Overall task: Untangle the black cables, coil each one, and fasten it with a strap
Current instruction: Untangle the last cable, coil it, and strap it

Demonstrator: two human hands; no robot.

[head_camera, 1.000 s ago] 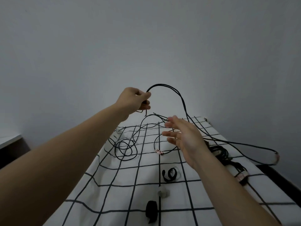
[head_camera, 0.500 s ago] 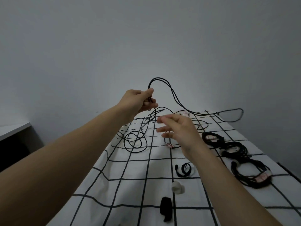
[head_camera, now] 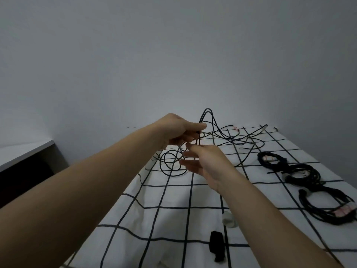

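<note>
- Pinching of the black cable [head_camera: 207, 109] is shown at the left hand [head_camera: 178, 130]: its fingers [head_camera: 190, 137] are curled in, and the cable is held between the thumb and the fingers, raised above the desk [head_camera: 173, 213].
- From this grip the cable rises in a narrow double arch, then falls away to the right onto the checked cloth [head_camera: 170, 198], a white sheet with a black grid by which the desk is covered.
- The remaining length of the cable is spread in loose loops over the far part of the cloth, below and to the right of both hands; pale connector ends [head_camera: 235, 128] are seen near the far edge.
- The right hand [head_camera: 205, 161] is held just below and in front of the left hand, palm turned to the left, with its fingers [head_camera: 188, 163] extended, slightly spread and closed on nothing.
- A strand hanging from the left hand runs down to the uppermost finger of the right hand; whether it is touched cannot be told.
- Three coiled cable bundles [head_camera: 301, 174] are laid in a row along the right side of the cloth, well apart from the hands.
- A black strap [head_camera: 217, 246] is placed on the near part of the cloth, beside the right forearm, with a small white roll [head_camera: 229, 219] just beyond it.
- A white-topped ledge [head_camera: 25, 151] is visible at the left edge, against the plain grey wall [head_camera: 173, 55].
</note>
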